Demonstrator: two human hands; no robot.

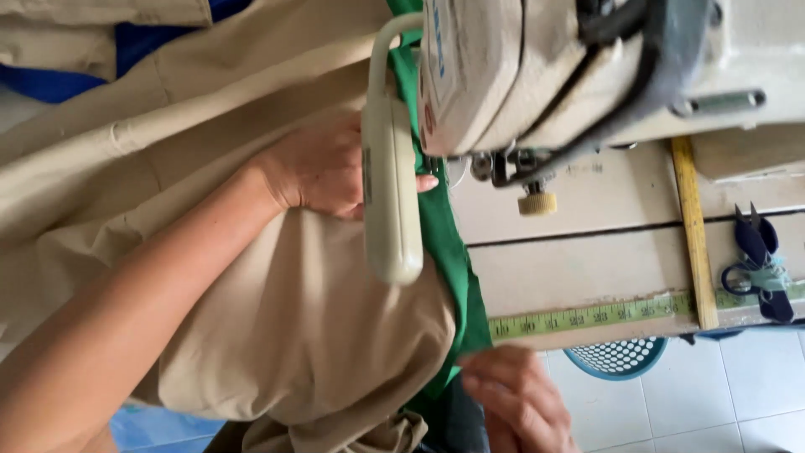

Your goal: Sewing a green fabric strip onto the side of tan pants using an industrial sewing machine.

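- My left hand (323,168) lies flat on the beige cloth (277,335), palm down, fingers (423,181) stretched toward the needle area under the machine head (503,67). They are partly hidden behind the lamp (390,184), so I cannot tell whether they are spread or held together; one fingertip shows past the lamp's far edge.
- My right hand (516,403) sits at the near edge of the surface (587,268), fingers loosely curled, their tips touching the green cloth (457,268) where it hangs off the edge. Whether they actually pinch it I cannot tell; the frame is blurred there.
- Key relation: the green cloth runs as a long narrow strip from under the machine head, just beyond my left fingertips, down to my right fingertips. Its long axis joins the two hands. The left hand is nearer the needle; the right is nearer the strip's free end.
- The beige cloth lies on the palm side of my left hand and bulges in a large fold between both hands, draping over the surface edge toward me.
- Look of the cloth: beige is matt, woven, softly creased, with a stitched seam visible beyond my left wrist. Green is brighter, smooth, showing only as a border beside the beige.
- Away from my right fingers: tape measure (604,315) along the surface edge, yellow ruler (694,235) across it, scissors (759,260) just beyond the ruler, blue basket (616,356) on the floor below.
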